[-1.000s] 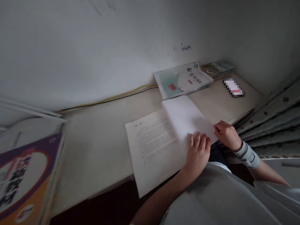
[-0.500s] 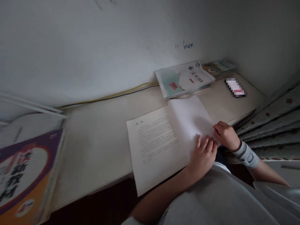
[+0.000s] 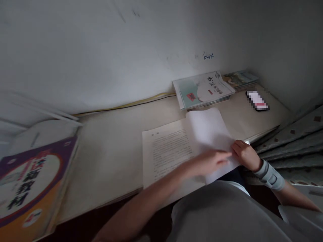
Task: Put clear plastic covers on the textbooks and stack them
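Observation:
A printed sheet [image 3: 169, 148] lies flat on the desk in front of me. A blank white page [image 3: 207, 129], curved at its top, covers its right side. My right hand [image 3: 246, 154], with a grey band on the wrist, has its fingers closed on the right edge of the white page. Over the lower part of that page is my left hand [image 3: 214, 162], its fingers stretched towards my right hand and smeared by motion; whether it touches the paper is hard to tell.
Booklets [image 3: 204, 89] are stacked against the wall, with a phone [image 3: 257, 100] to their right. At the left lies a purple and orange book [image 3: 37, 188]. A cable [image 3: 121, 107] runs along the wall, and a patterned curtain [image 3: 295, 141] hangs at the right.
My left hand has turned from resting spread on the white page to reaching sideways across it. My right hand stays at the page's edge. The whole view has shifted slightly.

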`<state>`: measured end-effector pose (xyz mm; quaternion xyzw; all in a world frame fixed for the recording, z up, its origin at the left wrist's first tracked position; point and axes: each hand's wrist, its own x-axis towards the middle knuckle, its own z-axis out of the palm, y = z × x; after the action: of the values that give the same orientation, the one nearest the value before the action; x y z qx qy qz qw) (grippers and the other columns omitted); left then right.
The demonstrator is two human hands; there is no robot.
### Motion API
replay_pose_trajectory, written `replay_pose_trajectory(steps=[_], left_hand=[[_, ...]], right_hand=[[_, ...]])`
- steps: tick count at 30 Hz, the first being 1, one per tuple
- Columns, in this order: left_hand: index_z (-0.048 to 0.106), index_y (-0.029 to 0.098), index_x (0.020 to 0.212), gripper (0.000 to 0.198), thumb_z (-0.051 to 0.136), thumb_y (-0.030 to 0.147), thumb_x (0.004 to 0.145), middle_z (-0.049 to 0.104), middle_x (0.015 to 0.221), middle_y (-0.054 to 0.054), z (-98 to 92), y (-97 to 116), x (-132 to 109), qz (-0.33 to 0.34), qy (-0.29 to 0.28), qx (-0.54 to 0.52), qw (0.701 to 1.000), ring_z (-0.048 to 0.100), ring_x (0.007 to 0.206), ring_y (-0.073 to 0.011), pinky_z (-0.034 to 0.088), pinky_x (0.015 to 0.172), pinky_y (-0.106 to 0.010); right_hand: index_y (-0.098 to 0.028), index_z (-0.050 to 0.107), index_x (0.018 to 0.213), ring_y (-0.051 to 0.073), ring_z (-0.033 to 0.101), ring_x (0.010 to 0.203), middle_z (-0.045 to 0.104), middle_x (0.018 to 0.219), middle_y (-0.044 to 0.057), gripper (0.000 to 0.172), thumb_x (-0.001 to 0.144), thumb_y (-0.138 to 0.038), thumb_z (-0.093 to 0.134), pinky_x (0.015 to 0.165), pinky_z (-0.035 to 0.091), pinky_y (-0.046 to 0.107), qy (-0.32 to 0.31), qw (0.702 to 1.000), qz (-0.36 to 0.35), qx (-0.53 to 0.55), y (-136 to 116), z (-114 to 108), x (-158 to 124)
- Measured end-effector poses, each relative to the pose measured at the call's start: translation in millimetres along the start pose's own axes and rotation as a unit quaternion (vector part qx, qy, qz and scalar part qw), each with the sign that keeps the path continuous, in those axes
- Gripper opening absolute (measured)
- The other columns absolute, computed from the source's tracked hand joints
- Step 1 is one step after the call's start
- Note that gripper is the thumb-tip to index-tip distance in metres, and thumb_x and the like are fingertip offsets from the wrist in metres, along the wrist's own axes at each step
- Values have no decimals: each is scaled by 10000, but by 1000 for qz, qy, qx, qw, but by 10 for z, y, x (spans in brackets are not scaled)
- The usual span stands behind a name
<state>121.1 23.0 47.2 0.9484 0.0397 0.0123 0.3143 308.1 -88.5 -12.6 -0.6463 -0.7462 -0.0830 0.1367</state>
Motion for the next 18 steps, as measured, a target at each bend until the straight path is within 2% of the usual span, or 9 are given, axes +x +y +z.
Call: replay_pose_trajectory(steps=[2,4,5,7,11,13,18], left_hand=[[564,177,1258,338,418,259,965,632,1270,-69,-299,-260,157,-100,57,22,993,597,1138,-151,438,977,-272],[586,151,1223,336,381,226,967,650,1223,-94,-542,-553,381,-215,99,103,966,602,1118,-179,431,977,-303],[591,140,1212,343,361,213,969,652,1211,-105,-632,-698,502,-253,106,139,952,601,1112,-188,428,975,-311],[600,91,1183,352,342,187,964,650,1188,-151,-743,-951,731,-282,109,169,938,603,1099,-218,427,970,-340],[656,44,1052,313,397,177,935,674,1094,-199,-750,-1225,1013,-291,87,192,933,634,1028,-262,457,917,-365],[674,70,1024,296,416,173,924,685,1080,-179,-706,-1255,1058,-292,82,198,932,639,1022,-258,465,901,-353],[674,145,1108,318,413,203,935,692,1111,-129,-633,-1235,1073,-304,97,196,927,638,1034,-235,465,893,-341]], right_hand=[[-164,579,745,179,513,726,572,761,63,168,855,-82,482,671,409,289,2,1000,6,1,4,56,-3],[-165,580,747,178,518,728,574,763,61,171,854,-75,480,669,412,286,8,1000,7,2,3,77,-7],[-167,580,744,177,520,723,573,760,59,177,854,-73,477,666,414,285,10,1000,7,2,-1,76,-8],[-170,578,739,175,526,716,574,755,54,186,854,-69,473,664,422,286,14,1000,7,2,-11,64,-8],[-174,578,743,181,541,721,590,768,61,189,859,-71,470,663,447,298,17,1000,11,12,-35,55,-11],[-174,587,763,184,545,729,601,789,70,187,869,-81,465,659,459,304,24,999,14,22,-42,70,-20],[-155,623,818,194,560,756,629,866,102,193,883,-83,455,668,485,323,49,998,-1,28,-36,97,-34]])
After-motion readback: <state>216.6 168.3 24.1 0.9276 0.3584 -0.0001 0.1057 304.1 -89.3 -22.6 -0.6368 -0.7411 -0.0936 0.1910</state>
